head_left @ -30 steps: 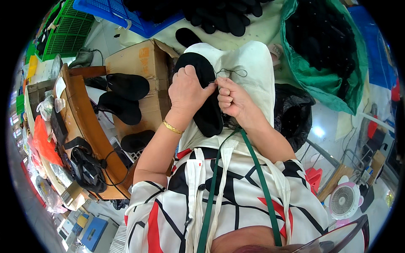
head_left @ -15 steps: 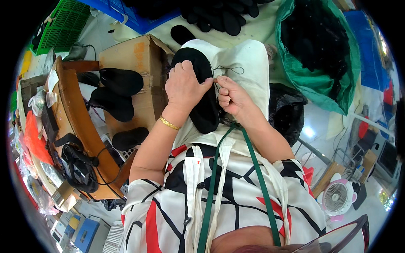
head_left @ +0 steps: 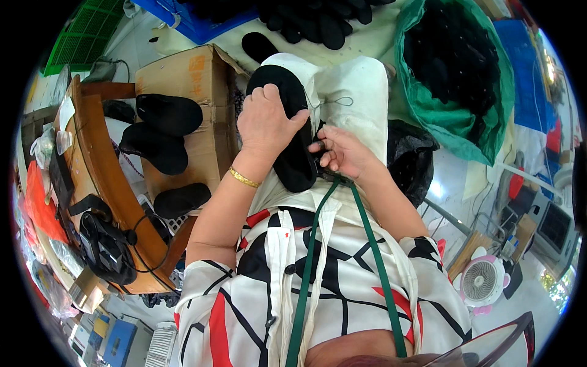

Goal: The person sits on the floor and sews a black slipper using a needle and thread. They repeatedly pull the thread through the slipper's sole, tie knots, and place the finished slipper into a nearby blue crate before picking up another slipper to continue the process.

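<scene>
A long black cloth shoe (head_left: 293,162) lies lengthwise over my left thigh, on the white apron (head_left: 358,76). My left hand (head_left: 266,119) is closed over its middle, fingers bent across the top and thumb at the right edge. Just right of the shoe, my right hand (head_left: 345,150) has its fingers loosely curled and apart, with a dark band round one finger. I see nothing held in it, though a fine needle or thread would be hard to make out. A thin dark thread (head_left: 343,101) makes a loop on the apron, beyond my right hand.
Several black shoes (head_left: 168,114) sit by a cardboard box (head_left: 177,73) and wooden table (head_left: 104,177) on the left. A green sack (head_left: 422,131) of black pieces stands at far right, with a black plastic bag (head_left: 413,156) nearer me. A blue crate (head_left: 202,30) is at the back.
My right hand has come away from the shoe's edge, moved slightly nearer me, and its pinched fingers have spread. The left hand keeps its hold. The whole view has shifted slightly.
</scene>
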`<state>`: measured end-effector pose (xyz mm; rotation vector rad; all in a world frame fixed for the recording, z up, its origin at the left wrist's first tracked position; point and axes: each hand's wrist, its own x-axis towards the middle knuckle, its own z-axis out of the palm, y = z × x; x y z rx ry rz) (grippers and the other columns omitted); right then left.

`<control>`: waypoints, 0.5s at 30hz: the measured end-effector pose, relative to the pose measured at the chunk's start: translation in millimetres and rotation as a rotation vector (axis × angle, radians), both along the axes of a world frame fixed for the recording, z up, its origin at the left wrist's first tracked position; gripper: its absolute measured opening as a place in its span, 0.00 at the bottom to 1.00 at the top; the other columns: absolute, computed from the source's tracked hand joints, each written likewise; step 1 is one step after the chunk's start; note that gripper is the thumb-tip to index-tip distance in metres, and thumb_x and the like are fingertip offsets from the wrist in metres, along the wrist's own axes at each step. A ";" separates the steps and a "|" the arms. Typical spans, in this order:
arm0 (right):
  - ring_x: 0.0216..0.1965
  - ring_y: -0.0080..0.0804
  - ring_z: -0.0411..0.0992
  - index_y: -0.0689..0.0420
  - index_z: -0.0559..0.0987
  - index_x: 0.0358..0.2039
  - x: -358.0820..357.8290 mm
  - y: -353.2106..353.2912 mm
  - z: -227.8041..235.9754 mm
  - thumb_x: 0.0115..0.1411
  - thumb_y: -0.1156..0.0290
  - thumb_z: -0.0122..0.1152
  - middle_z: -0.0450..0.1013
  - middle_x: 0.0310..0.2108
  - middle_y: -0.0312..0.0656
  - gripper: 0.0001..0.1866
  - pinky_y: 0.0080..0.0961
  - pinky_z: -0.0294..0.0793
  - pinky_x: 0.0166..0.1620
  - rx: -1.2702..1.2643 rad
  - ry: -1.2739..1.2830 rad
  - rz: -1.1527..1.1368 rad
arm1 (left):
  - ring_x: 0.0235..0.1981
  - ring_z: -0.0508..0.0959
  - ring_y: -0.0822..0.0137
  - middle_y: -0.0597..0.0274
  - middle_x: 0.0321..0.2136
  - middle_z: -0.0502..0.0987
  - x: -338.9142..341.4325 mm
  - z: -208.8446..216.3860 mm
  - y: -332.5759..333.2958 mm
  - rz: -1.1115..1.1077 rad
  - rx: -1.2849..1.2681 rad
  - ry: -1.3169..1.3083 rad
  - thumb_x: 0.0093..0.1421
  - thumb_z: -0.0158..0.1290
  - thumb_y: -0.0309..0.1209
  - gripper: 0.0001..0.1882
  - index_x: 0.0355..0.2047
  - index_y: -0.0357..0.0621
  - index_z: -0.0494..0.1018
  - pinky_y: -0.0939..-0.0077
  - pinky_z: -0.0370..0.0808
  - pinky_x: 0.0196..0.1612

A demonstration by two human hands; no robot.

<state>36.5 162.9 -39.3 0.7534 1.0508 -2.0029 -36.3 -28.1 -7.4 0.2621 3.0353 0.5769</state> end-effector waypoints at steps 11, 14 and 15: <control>0.22 0.23 0.75 0.57 0.77 0.41 -1.6 21.4 29.2 0.66 0.60 0.56 0.78 0.28 0.38 0.14 0.21 0.73 0.26 0.540 0.443 0.538 | 0.41 0.75 0.49 0.51 0.35 0.72 -1.3 1.5 1.9 -0.002 -0.020 -0.010 0.47 0.66 0.51 0.32 0.37 0.39 0.66 0.57 0.77 0.37; 0.27 0.29 0.75 0.54 0.79 0.39 -22.8 18.2 19.2 0.63 0.65 0.59 0.76 0.29 0.37 0.08 0.24 0.74 0.31 0.898 0.838 0.348 | 0.40 0.75 0.49 0.51 0.35 0.72 -0.8 1.6 3.9 -0.006 -0.034 0.002 0.47 0.66 0.51 0.31 0.36 0.39 0.66 0.58 0.78 0.36; 0.29 0.32 0.76 0.53 0.80 0.39 -31.0 12.9 18.2 0.62 0.67 0.60 0.75 0.30 0.38 0.07 0.26 0.74 0.33 1.057 0.998 0.317 | 0.40 0.75 0.49 0.51 0.35 0.72 -0.5 3.5 4.7 -0.005 -0.038 -0.002 0.47 0.66 0.51 0.31 0.36 0.39 0.66 0.57 0.78 0.36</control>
